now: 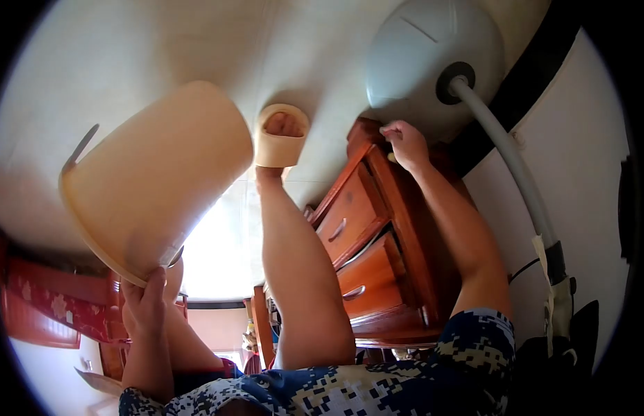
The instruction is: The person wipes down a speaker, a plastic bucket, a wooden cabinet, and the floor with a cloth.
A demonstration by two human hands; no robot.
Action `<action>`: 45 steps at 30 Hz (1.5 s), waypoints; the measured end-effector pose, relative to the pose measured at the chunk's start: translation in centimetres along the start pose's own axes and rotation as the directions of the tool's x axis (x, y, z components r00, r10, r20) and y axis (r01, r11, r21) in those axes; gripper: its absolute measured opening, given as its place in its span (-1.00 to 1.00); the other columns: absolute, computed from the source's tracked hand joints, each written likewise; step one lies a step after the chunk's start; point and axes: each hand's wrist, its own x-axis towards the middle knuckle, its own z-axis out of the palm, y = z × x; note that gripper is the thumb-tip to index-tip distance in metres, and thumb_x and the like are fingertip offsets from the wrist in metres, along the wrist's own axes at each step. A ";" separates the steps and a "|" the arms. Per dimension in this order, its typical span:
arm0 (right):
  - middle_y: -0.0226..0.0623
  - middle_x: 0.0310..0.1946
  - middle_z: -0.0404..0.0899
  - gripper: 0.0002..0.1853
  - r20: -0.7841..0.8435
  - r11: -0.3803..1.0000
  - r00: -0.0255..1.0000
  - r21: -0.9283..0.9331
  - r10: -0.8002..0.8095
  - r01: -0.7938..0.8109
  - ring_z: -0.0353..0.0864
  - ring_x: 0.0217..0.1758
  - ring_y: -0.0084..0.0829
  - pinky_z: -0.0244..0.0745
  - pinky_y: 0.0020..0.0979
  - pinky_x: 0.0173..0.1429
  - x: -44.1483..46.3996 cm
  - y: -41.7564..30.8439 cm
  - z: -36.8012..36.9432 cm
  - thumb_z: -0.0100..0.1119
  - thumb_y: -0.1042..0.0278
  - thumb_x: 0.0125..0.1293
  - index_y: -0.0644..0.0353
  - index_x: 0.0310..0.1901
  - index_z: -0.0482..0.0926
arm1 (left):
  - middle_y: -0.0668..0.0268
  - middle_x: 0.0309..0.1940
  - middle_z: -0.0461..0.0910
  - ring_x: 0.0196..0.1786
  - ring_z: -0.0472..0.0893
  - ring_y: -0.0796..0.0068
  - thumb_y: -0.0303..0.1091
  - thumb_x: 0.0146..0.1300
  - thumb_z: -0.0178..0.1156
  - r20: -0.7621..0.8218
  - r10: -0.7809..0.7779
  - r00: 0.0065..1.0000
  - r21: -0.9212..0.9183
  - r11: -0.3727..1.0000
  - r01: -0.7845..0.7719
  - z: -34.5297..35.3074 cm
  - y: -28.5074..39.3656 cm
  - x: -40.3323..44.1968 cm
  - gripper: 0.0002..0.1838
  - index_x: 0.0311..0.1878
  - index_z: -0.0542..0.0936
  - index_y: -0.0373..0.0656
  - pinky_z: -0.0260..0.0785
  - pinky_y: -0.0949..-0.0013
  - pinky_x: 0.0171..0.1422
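Observation:
My left hand [147,298] grips the rim of a large beige bucket [159,173] at the left. The bucket is tilted on its side, its base toward the upper right, and its inside is hidden from me. A thin handle [86,143] sticks out past its rim. My right hand [407,144] is held over the top end of a reddish-brown wooden cabinet [412,263], fingers bent together. Whatever those fingers may hold is too small to make out. A small yellowish bit [392,157] shows just below them.
A grey round stand base [412,55] with a curved pole [506,145] occupies the upper right. My foot in a beige slipper [282,145] is on the pale floor [322,41]. The cabinet's drawers [350,215] face my leg. Red patterned cloth [51,291] lies at the left.

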 end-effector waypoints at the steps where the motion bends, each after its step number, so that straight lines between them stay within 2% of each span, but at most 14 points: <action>1: -0.17 -0.21 0.52 -0.83 0.071 0.971 0.994 0.216 0.087 -0.101 0.50 -0.13 -0.18 0.43 -0.28 -0.06 0.5 -1.2 1.3 -0.01 0.31 0.21 0.16 -0.32 0.56 | 0.25 -0.11 0.44 -0.09 0.42 0.53 -0.60 0.09 0.08 0.036 0.033 0.999 0.012 0.999 -0.033 -0.5 0.1 0.1 -0.65 0.00 0.37 -0.33 0.27 0.48 0.03; 5: -0.21 -0.16 0.45 -0.86 0.040 0.574 0.789 -0.664 -0.613 0.479 0.42 -0.02 -0.26 0.44 -0.30 -0.12 1.0 -2.0 6.3 0.02 0.35 0.13 0.19 -0.41 0.55 | 0.31 -0.19 0.46 -0.16 0.43 0.56 -0.62 0.09 0.07 0.187 0.094 0.978 0.062 0.992 -0.107 -3.2 -0.7 0.1 -0.74 -0.10 0.44 -0.32 0.28 0.50 -0.03; 12: -0.22 -0.22 0.47 -0.79 0.290 0.149 0.851 -0.910 -0.439 0.387 0.39 -0.04 -0.26 0.36 -0.11 -0.04 -1.8 -4.9 8.9 0.00 0.31 0.10 0.14 -0.30 0.60 | 0.33 -0.21 0.46 -0.18 0.44 0.55 -0.57 0.11 0.05 0.186 0.130 0.974 0.069 0.987 -0.145 -4.7 0.8 -1.3 -0.76 -0.12 0.46 -0.32 0.28 0.51 -0.04; 15: -0.14 -0.19 0.49 -0.79 -0.027 0.540 0.849 -0.782 -0.528 0.311 0.43 0.01 -0.15 0.39 0.01 -0.18 -4.1 -0.6 14.3 -0.03 0.28 0.10 0.15 -0.37 0.58 | 0.32 -0.20 0.46 -0.17 0.45 0.53 -0.58 0.09 0.05 0.197 0.077 0.977 -0.004 0.997 -0.077 -6.1 0.9 -2.2 -0.70 -0.06 0.42 -0.34 0.28 0.50 -0.03; 19: -0.14 -0.11 0.49 -0.83 0.471 0.754 0.868 -0.624 0.156 0.203 0.51 -0.03 -0.24 0.44 -0.15 -0.18 -4.7 -3.6 16.5 0.02 0.27 0.09 0.09 -0.33 0.56 | 0.27 -0.15 0.46 -0.15 0.46 0.53 -0.66 0.05 0.02 0.194 0.063 0.979 -0.131 0.991 -0.038 -9.4 -1.8 -3.0 -0.57 0.07 0.34 -0.33 0.30 0.51 -0.07; 21: -0.16 -0.17 0.50 -0.86 0.110 0.630 0.976 -0.749 -0.186 0.204 0.51 -0.09 -0.21 0.45 -0.20 -0.20 -3.9 -3.8 15.9 -0.01 0.36 0.12 0.12 -0.34 0.54 | 0.25 -0.12 0.46 -0.12 0.47 0.50 -0.68 0.04 0.01 0.116 0.097 0.988 -0.204 0.976 -0.072 -9.0 -2.5 -2.5 -0.53 0.10 0.32 -0.33 0.32 0.49 -0.06; 23: -0.16 -0.25 0.49 -0.86 -0.178 0.544 0.786 -0.808 -0.592 0.227 0.51 -0.19 -0.20 0.46 -0.24 -0.20 -3.2 -6.6 11.1 -0.06 0.42 0.18 0.14 -0.32 0.53 | 0.23 -0.08 0.45 -0.08 0.48 0.46 -0.69 0.03 0.01 0.050 0.066 0.997 -0.243 0.969 -0.052 -9.4 -2.2 -2.9 -0.51 0.12 0.31 -0.33 0.33 0.47 -0.02; 28: -0.10 -0.27 0.45 -0.84 -0.003 0.312 0.924 -0.942 -0.383 0.127 0.49 -0.22 -0.21 0.44 -0.29 -0.15 -0.6 -4.1 11.1 -0.04 0.43 0.18 0.26 -0.23 0.45 | 0.20 -0.03 0.42 0.01 0.45 0.42 -0.71 0.04 0.00 0.054 0.190 0.980 -0.284 0.944 -0.167 -9.7 -1.8 -2.2 -0.50 0.13 0.29 -0.33 0.31 0.41 0.11; 30: -0.21 -0.43 0.56 -0.83 -0.136 0.572 0.787 -0.761 -0.601 0.306 0.53 -0.25 -0.27 0.46 -0.29 -0.20 -2.4 -1.1 15.5 -0.07 0.44 0.18 0.25 -0.36 0.55 | 0.20 -0.04 0.42 -0.03 0.46 0.44 -0.71 0.04 0.00 0.057 0.242 0.969 -0.263 0.940 -0.219 -9.7 -1.8 -1.7 -0.50 0.13 0.29 -0.33 0.33 0.44 0.06; 33: -0.18 -0.25 0.57 -0.80 0.313 0.380 0.949 -0.873 -0.048 0.307 0.59 -0.27 -0.25 0.45 -0.25 -0.18 -4.3 0.9 20.3 -0.06 0.31 0.19 0.07 -0.38 0.60 | 0.21 -0.08 0.43 -0.11 0.48 0.49 -0.71 0.06 0.00 0.170 0.269 0.948 -0.145 0.958 -0.246 -11.0 -2.4 -1.6 -0.52 0.12 0.29 -0.33 0.35 0.48 -0.04; 36: -0.22 -0.29 0.56 -0.80 0.005 0.632 0.970 -0.758 -0.242 0.162 0.56 -0.28 -0.21 0.45 -0.21 -0.17 -5.6 -0.7 22.9 -0.08 0.33 0.21 0.10 -0.40 0.58 | 0.23 -0.15 0.45 -0.20 0.47 0.54 -0.71 0.06 0.00 0.121 0.264 0.957 -0.143 0.959 -0.246 -10.6 -2.8 -1.6 -0.57 0.06 0.33 -0.32 0.33 0.52 -0.18; 40: -0.23 -0.35 0.49 -0.86 -0.356 0.568 0.783 -0.823 -0.510 -0.005 0.47 -0.22 -0.20 0.38 -0.18 -0.07 -4.5 -5.9 12.0 0.02 0.33 0.18 0.17 -0.35 0.53 | 0.29 -0.24 0.48 -0.26 0.46 0.58 -0.70 0.06 0.00 0.233 0.203 0.951 -0.124 0.976 -0.178 -11.0 -2.6 -1.2 -0.65 -0.02 0.40 -0.31 0.27 0.56 -0.26; 43: -0.21 -0.32 0.50 -0.85 -0.032 0.297 0.726 -0.924 -0.687 0.241 0.47 -0.20 -0.20 0.35 -0.18 -0.02 -3.9 -1.7 11.5 0.04 0.32 0.17 0.19 -0.33 0.52 | 0.33 -0.29 0.49 -0.29 0.45 0.62 -0.68 0.07 0.02 0.278 0.209 0.938 -0.100 0.977 -0.188 -11.4 -2.4 -0.5 -0.70 -0.08 0.44 -0.29 0.25 0.58 -0.27; 45: -0.22 -0.30 0.51 -0.87 -0.096 0.491 0.885 -0.856 -0.456 0.160 0.47 -0.18 -0.18 0.36 -0.19 -0.01 -5.9 -0.2 15.6 0.04 0.34 0.16 0.18 -0.32 0.53 | 0.35 -0.30 0.48 -0.30 0.44 0.64 -0.65 0.09 0.03 0.332 0.219 0.917 -0.071 0.976 -0.207 -11.8 -2.5 -0.3 -0.74 -0.11 0.45 -0.29 0.25 0.58 -0.24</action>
